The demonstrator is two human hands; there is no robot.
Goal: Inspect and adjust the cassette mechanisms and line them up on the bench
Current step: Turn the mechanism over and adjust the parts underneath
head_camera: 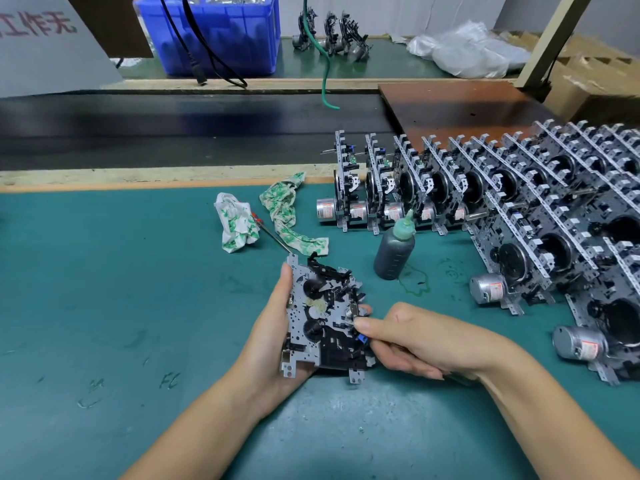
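A grey metal cassette mechanism (pixel 320 320) with black gears and levers is held up over the green bench mat (pixel 121 289). My left hand (pixel 273 341) grips it from the left edge and underneath, thumb along its side. My right hand (pixel 415 337) pinches a small metal part on the mechanism's right edge between thumb and forefinger. Several finished mechanisms (pixel 485 192) stand upright in rows at the right, motors facing front.
A dark squeeze bottle (pixel 394 251) with a green tip stands by the rows, a green smear beside it. Two patterned rags (pixel 239 223) and a thin screwdriver (pixel 273 237) lie beyond my hands. A blue crate (pixel 221 39) and three mechanisms (pixel 332 32) sit across the conveyor belt (pixel 173 126).
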